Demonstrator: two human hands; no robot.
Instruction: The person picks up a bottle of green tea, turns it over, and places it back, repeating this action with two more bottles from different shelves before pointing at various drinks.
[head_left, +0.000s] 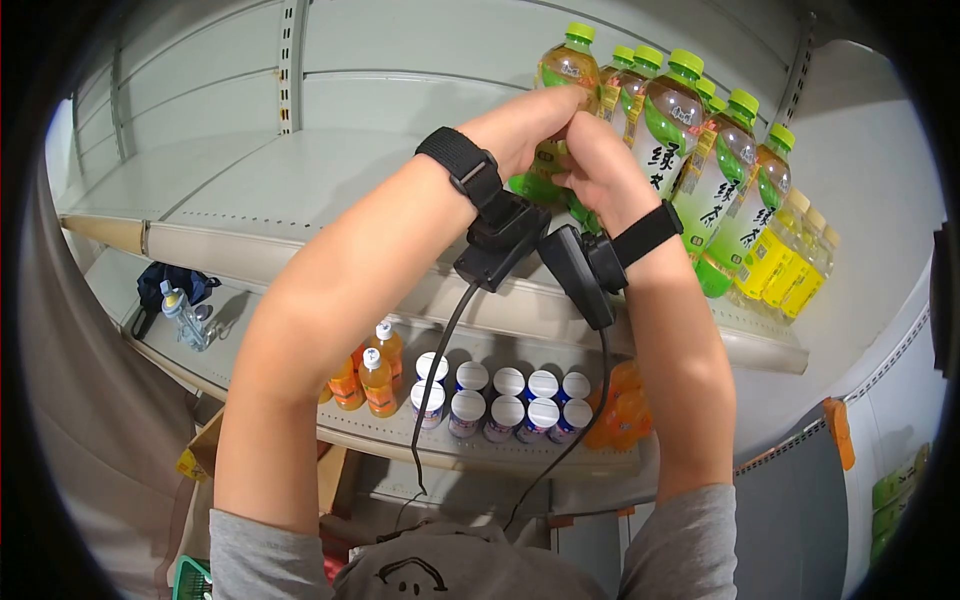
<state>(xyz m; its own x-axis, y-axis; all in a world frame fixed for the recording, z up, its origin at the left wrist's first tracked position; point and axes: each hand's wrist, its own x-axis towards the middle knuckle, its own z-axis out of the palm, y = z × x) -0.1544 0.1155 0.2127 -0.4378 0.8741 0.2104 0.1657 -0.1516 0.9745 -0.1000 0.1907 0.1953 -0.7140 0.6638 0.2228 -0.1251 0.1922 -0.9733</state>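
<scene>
My left hand (535, 120) reaches across the front of a green tea bottle (568, 66) with a light green cap on the upper shelf. It looks closed around the bottle's middle, though most of its fingers are hidden. My right hand (598, 165) meets it from the right, its fingers curled in against the same bottle's lower part. Close by on the right stand several more green tea bottles (668, 125) in rows. Black straps with small boxes and cables circle both wrists.
Yellow-labelled bottles (790, 262) stand at the upper shelf's right end. On the lower shelf are orange drink bottles (377, 385), white-lidded canisters (467, 410), orange packages (622, 405) and a clear bottle (183, 318). A curtain (110, 400) hangs at left.
</scene>
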